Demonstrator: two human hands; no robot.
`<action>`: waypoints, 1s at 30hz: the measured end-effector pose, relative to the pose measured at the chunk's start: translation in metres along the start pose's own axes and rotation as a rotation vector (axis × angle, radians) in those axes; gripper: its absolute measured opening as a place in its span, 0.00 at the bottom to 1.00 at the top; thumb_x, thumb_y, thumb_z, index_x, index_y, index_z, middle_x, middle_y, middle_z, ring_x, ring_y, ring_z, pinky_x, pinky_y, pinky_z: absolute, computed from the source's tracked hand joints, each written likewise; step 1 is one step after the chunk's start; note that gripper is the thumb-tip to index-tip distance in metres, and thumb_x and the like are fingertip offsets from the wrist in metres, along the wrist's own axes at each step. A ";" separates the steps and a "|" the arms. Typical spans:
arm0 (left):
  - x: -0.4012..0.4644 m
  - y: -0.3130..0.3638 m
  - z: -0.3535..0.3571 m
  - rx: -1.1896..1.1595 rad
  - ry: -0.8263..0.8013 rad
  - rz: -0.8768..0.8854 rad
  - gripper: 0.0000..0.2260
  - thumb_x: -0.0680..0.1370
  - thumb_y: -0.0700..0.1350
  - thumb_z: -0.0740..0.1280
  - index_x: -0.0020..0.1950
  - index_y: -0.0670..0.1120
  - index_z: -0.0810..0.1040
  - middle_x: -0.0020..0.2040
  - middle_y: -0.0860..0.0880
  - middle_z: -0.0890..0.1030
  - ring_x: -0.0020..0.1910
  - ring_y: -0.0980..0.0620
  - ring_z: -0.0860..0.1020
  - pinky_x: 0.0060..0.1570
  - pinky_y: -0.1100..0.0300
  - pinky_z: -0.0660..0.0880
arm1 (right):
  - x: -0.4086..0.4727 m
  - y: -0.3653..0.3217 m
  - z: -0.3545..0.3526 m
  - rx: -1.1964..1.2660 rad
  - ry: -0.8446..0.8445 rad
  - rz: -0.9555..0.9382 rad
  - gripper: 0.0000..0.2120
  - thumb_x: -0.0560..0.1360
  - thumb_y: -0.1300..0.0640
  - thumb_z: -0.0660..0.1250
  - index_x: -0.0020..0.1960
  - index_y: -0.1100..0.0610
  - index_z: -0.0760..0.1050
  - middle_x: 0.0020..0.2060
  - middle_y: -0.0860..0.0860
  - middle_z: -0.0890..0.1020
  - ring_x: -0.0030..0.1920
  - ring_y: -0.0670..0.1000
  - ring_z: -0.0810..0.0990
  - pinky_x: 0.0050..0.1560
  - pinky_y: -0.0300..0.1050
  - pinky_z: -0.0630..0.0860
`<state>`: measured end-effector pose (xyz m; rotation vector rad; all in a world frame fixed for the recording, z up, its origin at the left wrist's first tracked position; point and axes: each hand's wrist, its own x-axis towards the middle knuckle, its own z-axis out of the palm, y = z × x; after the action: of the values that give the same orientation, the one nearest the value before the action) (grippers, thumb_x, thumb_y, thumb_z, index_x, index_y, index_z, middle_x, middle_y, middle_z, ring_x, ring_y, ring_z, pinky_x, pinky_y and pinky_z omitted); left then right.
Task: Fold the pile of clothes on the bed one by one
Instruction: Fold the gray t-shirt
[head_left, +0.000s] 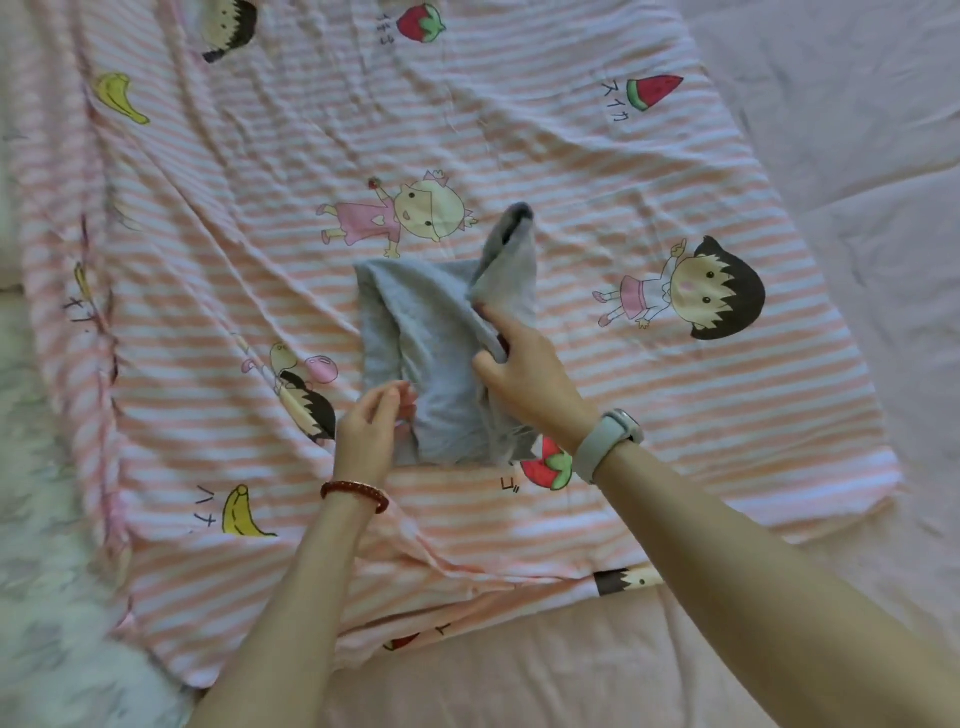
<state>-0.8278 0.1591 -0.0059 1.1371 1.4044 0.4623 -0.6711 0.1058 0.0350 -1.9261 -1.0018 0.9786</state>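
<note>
A small grey garment (415, 332) lies partly folded in the middle of a pink-and-white striped cartoon blanket (519, 130). My right hand (524, 374), with a pale watch on the wrist, grips the garment's right side and lifts a flap that stands up toward the far side. My left hand (371, 431), with a red bead bracelet, sits at the garment's near-left corner, fingers loosely curled, touching the edge; I cannot tell whether it pinches the cloth.
The striped blanket covers most of a pink bed sheet (857, 156), which shows at the right and near side. A white fluffy cover (47, 597) runs along the left edge.
</note>
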 end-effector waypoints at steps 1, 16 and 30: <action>0.001 0.007 -0.008 -0.194 0.036 -0.106 0.09 0.81 0.41 0.57 0.50 0.42 0.77 0.43 0.48 0.79 0.44 0.49 0.78 0.44 0.60 0.74 | 0.002 -0.010 0.015 0.021 -0.081 -0.029 0.22 0.75 0.64 0.60 0.69 0.57 0.67 0.47 0.59 0.80 0.44 0.56 0.78 0.45 0.47 0.73; 0.031 -0.011 -0.016 0.549 0.138 -0.001 0.25 0.76 0.53 0.65 0.69 0.44 0.66 0.68 0.43 0.68 0.68 0.44 0.66 0.66 0.52 0.64 | -0.005 0.056 0.054 -0.733 -0.197 0.028 0.26 0.81 0.48 0.49 0.76 0.50 0.48 0.76 0.52 0.43 0.75 0.57 0.45 0.72 0.54 0.50; -0.034 -0.002 -0.014 0.018 0.024 -0.021 0.07 0.75 0.43 0.68 0.50 0.47 0.72 0.48 0.49 0.78 0.50 0.48 0.77 0.55 0.52 0.75 | -0.077 0.035 0.039 0.360 0.235 0.358 0.10 0.73 0.58 0.68 0.53 0.58 0.73 0.46 0.53 0.79 0.46 0.51 0.78 0.47 0.50 0.75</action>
<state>-0.8475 0.1349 0.0131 1.1339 1.4425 0.4508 -0.7250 0.0345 0.0097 -1.8869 -0.3243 1.0171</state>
